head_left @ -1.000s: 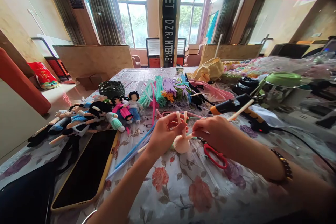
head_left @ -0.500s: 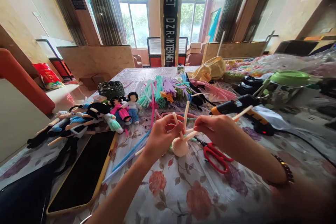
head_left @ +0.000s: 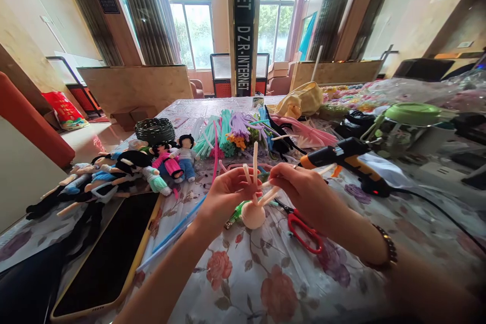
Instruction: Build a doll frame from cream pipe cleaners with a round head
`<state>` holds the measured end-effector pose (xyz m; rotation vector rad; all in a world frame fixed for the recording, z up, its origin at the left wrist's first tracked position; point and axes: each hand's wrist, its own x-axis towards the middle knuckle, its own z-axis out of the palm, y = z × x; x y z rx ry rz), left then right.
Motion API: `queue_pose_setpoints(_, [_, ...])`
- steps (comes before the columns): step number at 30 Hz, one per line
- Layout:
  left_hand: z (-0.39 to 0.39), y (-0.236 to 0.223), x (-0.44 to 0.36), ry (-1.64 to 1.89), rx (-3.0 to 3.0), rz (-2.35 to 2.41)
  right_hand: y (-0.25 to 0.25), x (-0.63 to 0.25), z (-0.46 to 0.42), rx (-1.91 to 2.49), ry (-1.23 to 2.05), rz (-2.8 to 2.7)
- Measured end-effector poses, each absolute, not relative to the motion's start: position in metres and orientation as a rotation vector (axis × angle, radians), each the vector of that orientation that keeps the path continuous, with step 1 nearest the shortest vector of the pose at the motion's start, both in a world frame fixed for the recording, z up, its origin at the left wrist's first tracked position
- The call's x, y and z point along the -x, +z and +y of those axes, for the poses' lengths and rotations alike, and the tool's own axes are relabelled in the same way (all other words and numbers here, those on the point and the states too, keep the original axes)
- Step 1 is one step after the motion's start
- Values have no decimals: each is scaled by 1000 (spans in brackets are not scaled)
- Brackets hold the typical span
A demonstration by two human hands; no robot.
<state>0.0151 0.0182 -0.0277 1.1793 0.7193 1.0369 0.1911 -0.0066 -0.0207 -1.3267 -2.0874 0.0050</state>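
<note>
Between my hands hangs a cream fuzzy ball [head_left: 253, 214] with several cream pipe cleaners [head_left: 255, 159] sticking out of its top. My left hand [head_left: 232, 190] is closed around pipe cleaners just above the ball, its fingertips pinching. On the other side my right hand [head_left: 294, 182] pinches a pipe cleaner that slants up from the ball. Red-handled scissors [head_left: 304, 230] lie on the table beneath my right hand, their blades partly covered. Behind the ball a small green object [head_left: 236, 214] shows beside my left wrist.
A phone in a yellow case [head_left: 106, 253] and several small dolls [head_left: 129, 164] lie at left. Bundles of coloured pipe cleaners [head_left: 239, 134] fill the back. A glue gun [head_left: 349, 159] with a cord lies at right, before a green-lidded container [head_left: 412, 114]. Blue pipe cleaners [head_left: 178, 228] rest beside my left forearm.
My right hand has moved left, nearer my left hand. The pipe cleaners above the ball now stand closer together. The whole view has shifted slightly, and more of the green object shows.
</note>
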Motion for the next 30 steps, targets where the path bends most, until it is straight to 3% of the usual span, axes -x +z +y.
queue_pose_setpoints(16, [20,-29,-12,975,-1125,639,-30,-186,-4,831,-456,-2195])
queue_pose_setpoints(30, [21,-33,-13,957,-1025,603,-34,-187,-4,819,-411,-2162])
